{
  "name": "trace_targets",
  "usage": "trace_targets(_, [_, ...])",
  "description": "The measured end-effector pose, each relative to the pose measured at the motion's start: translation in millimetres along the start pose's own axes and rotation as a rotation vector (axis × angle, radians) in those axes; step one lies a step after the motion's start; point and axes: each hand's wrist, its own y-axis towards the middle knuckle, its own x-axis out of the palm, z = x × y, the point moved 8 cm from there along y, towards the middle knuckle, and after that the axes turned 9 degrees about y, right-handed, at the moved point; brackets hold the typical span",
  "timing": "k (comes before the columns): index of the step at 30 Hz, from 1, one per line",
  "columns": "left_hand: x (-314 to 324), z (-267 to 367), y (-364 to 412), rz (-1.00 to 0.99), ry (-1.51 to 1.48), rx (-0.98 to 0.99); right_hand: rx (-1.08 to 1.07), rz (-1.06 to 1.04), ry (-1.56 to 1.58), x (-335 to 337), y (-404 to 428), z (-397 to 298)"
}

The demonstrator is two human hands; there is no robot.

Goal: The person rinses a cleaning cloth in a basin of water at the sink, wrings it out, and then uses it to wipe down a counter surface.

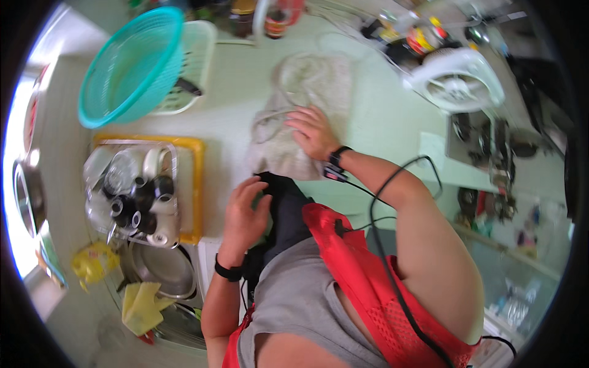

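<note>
A crumpled off-white towel [301,106] lies on the pale countertop [386,133] in front of me, partly folded over itself. My right hand [315,133] rests on the towel's middle with its fingers stretched out flat. Just short of the towel's near left corner is my left hand [248,209], its thumb and fingers apart and nothing between them. It hovers beside my dark trousers [285,198]; whether a fingertip touches the towel cannot be told. Both wrists wear black bands, and a black cable [375,221] runs along my right arm.
A teal plastic colander [133,69] stands tilted over a white perforated tray [198,69]. Left of me, a wire rack [175,193] of cups and glassware sits in a yellow-rimmed tray [198,184]. A white fan-like appliance [460,83] stands right; jars [275,23] line the back.
</note>
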Motion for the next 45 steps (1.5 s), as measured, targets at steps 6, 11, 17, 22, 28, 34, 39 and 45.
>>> trace_targets(6, [29,2,39,-0.111,-0.025,-0.031,0.046,0.039,0.002,-5,-4,5])
trace_targets(11, [55,6,64,0.014,0.16,0.167,0.049,0.064,0.015,-6,-6,6])
trace_targets(17, [76,45,107,0.25,0.321,0.331,0.027,0.1,0.042,-4,-16,15])
trace_targets(22, [117,44,131,0.35,0.293,0.421,0.045,0.156,0.299,-16,-15,15])
trace_targets(28, [150,28,135,0.368,0.692,0.456,0.227,0.339,0.528,-24,-29,36])
trace_targets(34, [157,30,133,0.361,0.802,0.465,0.003,0.276,0.089,-26,-40,35])
trace_targets(39, [160,25,135,0.336,0.819,0.399,-0.037,0.119,-0.098,-37,-55,31])
trace_targets(45, [162,26,136,0.335,0.826,0.374,-0.01,0.157,-0.203,-31,-67,35])
